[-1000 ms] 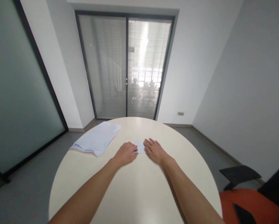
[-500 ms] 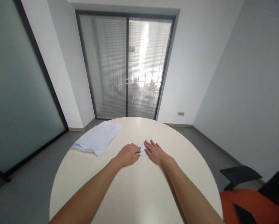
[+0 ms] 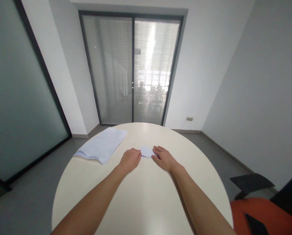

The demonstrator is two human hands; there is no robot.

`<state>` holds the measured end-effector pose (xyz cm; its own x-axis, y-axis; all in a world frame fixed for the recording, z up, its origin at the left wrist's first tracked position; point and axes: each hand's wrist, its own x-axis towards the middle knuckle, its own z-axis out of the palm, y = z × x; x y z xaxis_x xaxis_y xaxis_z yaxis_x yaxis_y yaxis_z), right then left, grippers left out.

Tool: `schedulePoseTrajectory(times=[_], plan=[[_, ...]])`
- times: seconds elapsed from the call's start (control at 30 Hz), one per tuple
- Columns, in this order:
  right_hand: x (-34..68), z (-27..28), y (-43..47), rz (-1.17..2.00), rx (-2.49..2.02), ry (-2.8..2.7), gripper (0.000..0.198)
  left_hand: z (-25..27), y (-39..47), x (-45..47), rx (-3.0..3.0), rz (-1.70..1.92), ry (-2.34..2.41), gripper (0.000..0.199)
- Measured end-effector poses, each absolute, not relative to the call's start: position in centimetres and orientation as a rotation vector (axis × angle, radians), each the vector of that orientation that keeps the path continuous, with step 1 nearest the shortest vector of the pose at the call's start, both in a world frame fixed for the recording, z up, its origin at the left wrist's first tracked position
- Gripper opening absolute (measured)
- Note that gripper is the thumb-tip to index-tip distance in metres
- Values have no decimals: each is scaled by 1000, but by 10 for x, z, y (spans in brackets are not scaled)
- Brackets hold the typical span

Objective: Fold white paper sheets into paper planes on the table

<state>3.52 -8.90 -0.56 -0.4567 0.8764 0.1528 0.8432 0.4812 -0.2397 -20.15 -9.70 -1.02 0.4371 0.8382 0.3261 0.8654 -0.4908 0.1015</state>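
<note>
- The small paper (image 3: 146,152) lies on the table (image 3: 143,192), between the two hands.
- The left hand (image 3: 130,159) curls its fingers at the paper's left edge; whether it pinches, I cannot tell.
- The right hand (image 3: 166,158) lies flat, fingers extended at the right edge, gripping nothing.
- Larger sheets (image 3: 102,144) lie farther left.

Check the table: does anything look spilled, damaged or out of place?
Nothing looks spilled or damaged. The white sheets at the far-left edge of the table look slightly untidy, their near edges not lining up. The small white piece between the left hand and right hand shows nothing odd.
</note>
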Motion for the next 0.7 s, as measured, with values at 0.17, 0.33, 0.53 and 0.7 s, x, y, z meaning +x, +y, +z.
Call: schedulePoseTrajectory(times=[0.17, 0.33, 0.53, 0.7], plan=[[40, -11, -86, 72, -1376, -2441, 46, -8, -98, -202, -2562, -427, -1613, 33], [39, -12, -84, 90, -1356, -2369, 42, -7, -98, -201, -2562, -399, -1658, 33], [38, -9, -83, 106, -1418, -2317, 38, -9, -99, -201, -2581, -480, -1620, 26], [37, -7, -82, 99, -1443, -2277, 39, -12, -98, -202, -2599, -583, -1622, 26]])
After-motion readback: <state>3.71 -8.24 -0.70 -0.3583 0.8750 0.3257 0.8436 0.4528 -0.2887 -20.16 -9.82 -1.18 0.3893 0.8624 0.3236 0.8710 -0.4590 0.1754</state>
